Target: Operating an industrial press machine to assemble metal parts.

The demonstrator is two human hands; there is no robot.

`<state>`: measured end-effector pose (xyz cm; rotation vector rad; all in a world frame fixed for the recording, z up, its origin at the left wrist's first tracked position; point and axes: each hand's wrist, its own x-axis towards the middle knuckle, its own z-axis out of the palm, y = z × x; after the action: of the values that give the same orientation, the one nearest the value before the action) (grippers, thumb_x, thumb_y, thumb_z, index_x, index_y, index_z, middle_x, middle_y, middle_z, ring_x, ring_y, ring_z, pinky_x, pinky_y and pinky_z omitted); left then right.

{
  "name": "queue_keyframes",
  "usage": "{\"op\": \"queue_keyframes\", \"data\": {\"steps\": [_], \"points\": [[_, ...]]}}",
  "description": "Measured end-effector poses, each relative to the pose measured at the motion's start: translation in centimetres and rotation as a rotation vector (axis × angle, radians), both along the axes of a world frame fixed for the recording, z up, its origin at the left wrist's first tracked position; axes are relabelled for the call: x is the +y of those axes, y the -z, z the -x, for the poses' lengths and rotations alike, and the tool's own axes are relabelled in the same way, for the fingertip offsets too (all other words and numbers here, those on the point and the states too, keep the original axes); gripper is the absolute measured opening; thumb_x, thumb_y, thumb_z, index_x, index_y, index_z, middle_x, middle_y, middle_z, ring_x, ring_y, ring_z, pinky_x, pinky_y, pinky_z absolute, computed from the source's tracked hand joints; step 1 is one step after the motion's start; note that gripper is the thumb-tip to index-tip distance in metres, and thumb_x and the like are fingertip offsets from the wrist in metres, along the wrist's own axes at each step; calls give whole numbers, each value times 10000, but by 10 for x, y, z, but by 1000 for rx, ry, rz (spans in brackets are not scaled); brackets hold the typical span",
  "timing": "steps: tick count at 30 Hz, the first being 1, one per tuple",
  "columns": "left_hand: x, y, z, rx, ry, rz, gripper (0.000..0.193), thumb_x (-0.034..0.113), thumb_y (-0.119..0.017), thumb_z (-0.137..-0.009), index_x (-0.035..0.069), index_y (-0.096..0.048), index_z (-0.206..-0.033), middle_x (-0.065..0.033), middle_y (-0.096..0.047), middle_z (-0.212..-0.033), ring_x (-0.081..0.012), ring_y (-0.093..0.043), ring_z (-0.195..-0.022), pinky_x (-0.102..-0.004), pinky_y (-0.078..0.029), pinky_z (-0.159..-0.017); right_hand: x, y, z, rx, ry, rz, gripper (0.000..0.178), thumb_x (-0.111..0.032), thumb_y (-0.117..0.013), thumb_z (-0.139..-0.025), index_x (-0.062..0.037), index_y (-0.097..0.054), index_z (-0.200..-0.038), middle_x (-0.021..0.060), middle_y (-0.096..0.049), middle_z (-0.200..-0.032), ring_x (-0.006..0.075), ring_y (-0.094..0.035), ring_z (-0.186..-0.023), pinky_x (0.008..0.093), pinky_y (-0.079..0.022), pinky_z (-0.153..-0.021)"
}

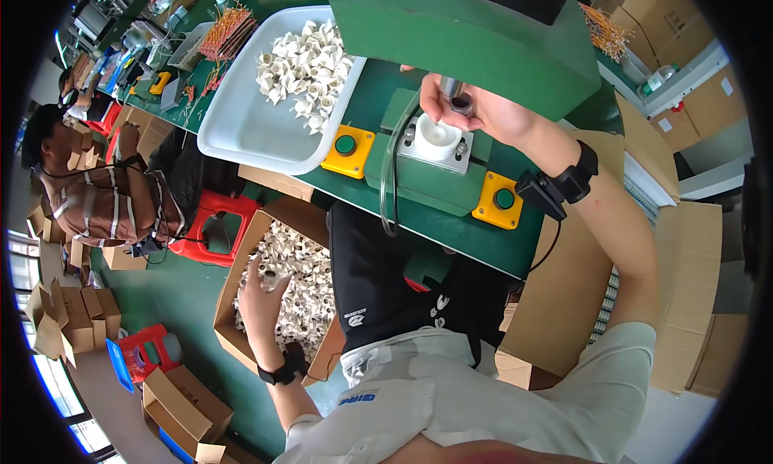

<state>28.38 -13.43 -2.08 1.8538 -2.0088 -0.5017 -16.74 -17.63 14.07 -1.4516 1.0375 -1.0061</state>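
Observation:
My left hand (pixel 260 303) is over an open cardboard box (pixel 233 347) filled with small white parts (pixel 304 283). Its thumb and fingers are apart; a small roundish piece shows between them, and I cannot make out whether they touch it. Under the head of a green bench press (pixel 467 45), the fingers of my right hand (pixel 483 113) curl around a small grey metal cylinder (pixel 461 103) with a dark open end. Just below it, a round white holder (pixel 437 139) is fixed on a metal plate (pixel 455 159). Part of the right fingers is hidden behind the cylinder.
Two yellow button boxes (pixel 348 151) with green buttons flank the press base. A pale blue tray (pixel 233 134) of white parts stands left on the green table. A seated person (pixel 97 182) is at the left. A large cardboard box (pixel 564 279) stands right of my legs.

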Motion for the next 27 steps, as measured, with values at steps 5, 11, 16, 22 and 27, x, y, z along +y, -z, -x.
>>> {"op": "queue_keyframes", "data": {"steps": [5, 11, 16, 22, 27], "points": [[39, 16, -38, 37, -232, -82, 663, 247, -850, -725, 73, -593, -1311, -85, -654, -763, -216, -643, -663, -327, -503, -625, -15, 7, -17, -219, 21, 206, 545, -468, -278, -1018, -9, -571, -1013, 68, -520, -608, 83, -365, -464, 213, -296, -412], [13, -25, 38, 623, 43, -444, 623, 119, -844, -730, 55, -594, -1297, -11, -618, -809, -111, -626, -747, -250, -492, -620, -10, 3, -27, -166, 197, 275, 554, -473, -278, -1002, -14, -572, -905, 73, -520, -587, 81, -358, -447, 216, -276, -398], [-13, -83, 118, 958, 605, -413, 551, 14, -822, -728, 51, -617, -1237, -8, -597, -931, -111, -632, -808, -234, -511, -616, 9, 8, -5, -14, 207, 30, 620, -530, -214, -999, -33, -551, -843, 60, -520, -613, 73, -381, -462, 203, -263, -403], [-28, -114, 191, 750, 960, -237, 523, -16, -761, -780, 29, -573, -1267, -102, -634, -1088, -189, -666, -848, -306, -572, -695, 57, -1, 23, 74, 366, -49, 690, -582, -132, -997, -48, -548, -863, 43, -534, -690, 74, -422, -508, 195, -286, -439], [-58, -124, 253, 495, 819, 303, 475, 5, -702, -829, -12, -543, -1277, -177, -646, -1035, -287, -670, -849, -361, -557, -689, 54, -4, 17, -68, 290, 85, 688, -590, -121, -999, -60, -548, -896, 35, -542, -706, 80, -438, -545, 203, -324, -483]]}}
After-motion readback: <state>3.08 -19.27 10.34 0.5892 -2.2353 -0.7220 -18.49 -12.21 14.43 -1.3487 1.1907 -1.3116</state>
